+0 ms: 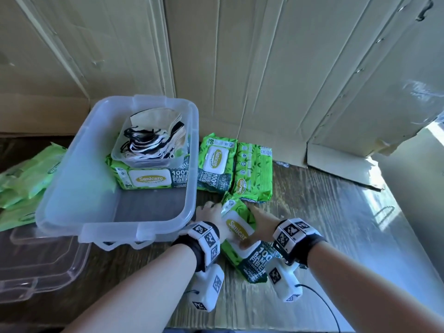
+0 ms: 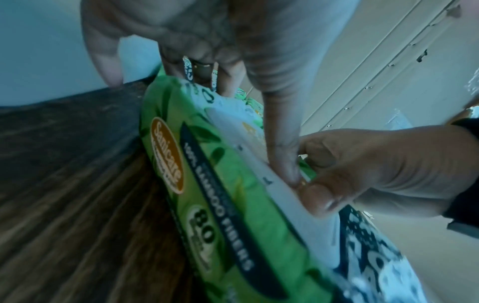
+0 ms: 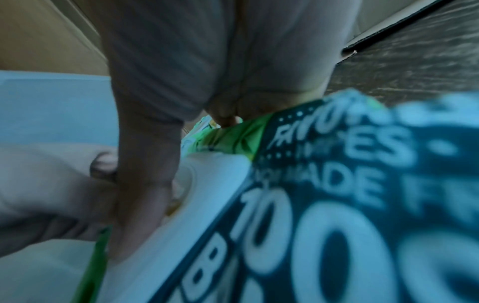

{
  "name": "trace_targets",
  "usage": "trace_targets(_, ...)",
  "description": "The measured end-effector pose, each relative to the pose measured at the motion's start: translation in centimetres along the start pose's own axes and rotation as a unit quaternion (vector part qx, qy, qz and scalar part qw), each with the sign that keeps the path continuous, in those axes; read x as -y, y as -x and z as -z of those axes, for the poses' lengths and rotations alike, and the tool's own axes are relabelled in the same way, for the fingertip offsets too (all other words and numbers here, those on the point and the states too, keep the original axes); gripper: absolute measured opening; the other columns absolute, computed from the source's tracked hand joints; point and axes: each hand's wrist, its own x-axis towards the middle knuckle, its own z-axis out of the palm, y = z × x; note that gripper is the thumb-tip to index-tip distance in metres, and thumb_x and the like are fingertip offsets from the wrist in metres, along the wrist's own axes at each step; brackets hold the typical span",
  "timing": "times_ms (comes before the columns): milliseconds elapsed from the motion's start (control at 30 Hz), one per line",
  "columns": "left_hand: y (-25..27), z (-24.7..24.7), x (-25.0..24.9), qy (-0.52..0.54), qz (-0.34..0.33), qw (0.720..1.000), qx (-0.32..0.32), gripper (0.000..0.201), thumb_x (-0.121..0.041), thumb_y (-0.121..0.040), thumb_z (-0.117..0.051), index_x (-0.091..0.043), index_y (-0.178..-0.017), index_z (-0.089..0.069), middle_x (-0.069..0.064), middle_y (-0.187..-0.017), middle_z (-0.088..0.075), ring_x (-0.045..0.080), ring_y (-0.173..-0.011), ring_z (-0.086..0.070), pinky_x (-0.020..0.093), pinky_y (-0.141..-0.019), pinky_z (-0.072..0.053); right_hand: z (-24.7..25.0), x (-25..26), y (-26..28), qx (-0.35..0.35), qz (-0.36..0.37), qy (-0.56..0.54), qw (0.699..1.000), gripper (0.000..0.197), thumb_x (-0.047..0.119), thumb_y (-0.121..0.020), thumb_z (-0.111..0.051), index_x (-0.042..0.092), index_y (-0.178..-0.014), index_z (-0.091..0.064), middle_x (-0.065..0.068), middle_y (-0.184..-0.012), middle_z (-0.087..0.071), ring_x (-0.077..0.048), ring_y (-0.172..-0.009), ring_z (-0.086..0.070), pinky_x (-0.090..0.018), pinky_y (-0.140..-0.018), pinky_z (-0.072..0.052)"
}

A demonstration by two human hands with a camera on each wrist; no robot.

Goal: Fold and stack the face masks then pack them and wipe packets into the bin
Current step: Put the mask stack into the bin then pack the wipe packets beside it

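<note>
A: Left hand [image 1: 211, 213] and right hand [image 1: 260, 218] both grip one wipe packet [image 1: 242, 239], thumbs on its white flap, fingers curled round the far edge. It's on the table, just right of the bin [image 1: 72, 188].

B: Progress?

A: Mask stack [image 1: 153, 138] is in the bin, in a small tub atop one packet [image 1: 149, 176]. Two packets [image 1: 235, 167] lie just beyond the hands, unpacked. Roughly halfway, I'd judge.

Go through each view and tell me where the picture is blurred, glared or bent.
Head: wide-angle bends the cardboard wall; sun glare whitens the table at right. Left wrist: dim, bluish, wipe packet smeared. Right wrist: packet print badly blurred.
</note>
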Motion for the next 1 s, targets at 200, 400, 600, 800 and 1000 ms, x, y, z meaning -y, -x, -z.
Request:
trace_targets(200, -0.2, -0.3, -1.0, 0.086, -0.036, 0.995, -0.026, 0.066, -0.029, -0.083, -0.065, -0.014, -0.14, -0.036, 0.01, -0.142, -0.032, 0.031, -0.127, -0.035, 0.037, -0.103, -0.036, -0.4, -1.4, 0.1, 0.02, 0.006, -0.121, 0.992, 0.054, 0.024, -0.059, -0.086, 0.014, -0.107, -0.062, -0.006, -0.102, -0.069, -0.02, -0.092, -0.064, -0.037, -0.086, -0.05)
trace_targets(400, -1.6, 0.3, -2.9, 0.201, 0.081, 0.957, -0.191, 0.047, -0.028, -0.092, -0.052, -0.015, -0.135, -0.038, 0.017, -0.137, -0.033, 0.033, -0.124, -0.035, 0.043, -0.096, -0.039, 0.4, -4.3, 1.3, 0.027, -0.027, -0.09, 0.995, 0.055, 0.026, -0.05, -0.086, 0.011, -0.099, -0.064, -0.005, -0.098, -0.07, -0.02, -0.087, -0.066, -0.04, -0.081, -0.055)
trace_targets(600, -4.8, 1.3, -2.2, 0.099, 0.072, 0.982, -0.146, 0.056, -0.016, -0.091, -0.053, -0.022, -0.142, -0.03, 0.006, -0.156, -0.006, 0.035, -0.136, -0.018, 0.049, -0.106, -0.03, 2.1, -8.1, 3.0, -0.018, -0.052, -0.093, 0.994, 0.081, 0.027, -0.042, -0.088, 0.018, -0.115, -0.054, 0.001, -0.104, -0.068, -0.018, -0.092, -0.064, -0.037, -0.083, -0.054)
trace_targets(800, -5.1, 1.0, -2.4, 0.046, 0.064, 0.968, -0.237, 0.041, 0.009, -0.089, -0.036, -0.009, -0.123, -0.048, 0.015, -0.14, -0.032, 0.037, -0.117, -0.039, 0.048, -0.08, -0.046, 3.9, -8.5, 4.8, -0.093, -0.029, -0.263, 0.96, 0.053, 0.002, -0.052, -0.085, 0.009, -0.099, -0.06, -0.006, -0.09, -0.072, -0.024, -0.082, -0.069, -0.042, -0.076, -0.057)
trace_targets(1000, -6.3, 3.3, -3.0, 0.259, 0.141, 0.92, -0.257, 0.032, -0.006, -0.093, -0.035, -0.001, -0.119, -0.053, 0.022, -0.119, -0.056, 0.037, -0.1, -0.055, 0.044, -0.082, -0.044, 5.0, -7.0, 4.4, -0.132, 0.027, -0.357, 0.924, 0.052, -0.007, -0.054, -0.081, 0.006, -0.1, -0.06, -0.009, -0.093, -0.072, -0.024, -0.083, -0.069, -0.038, -0.073, -0.056)
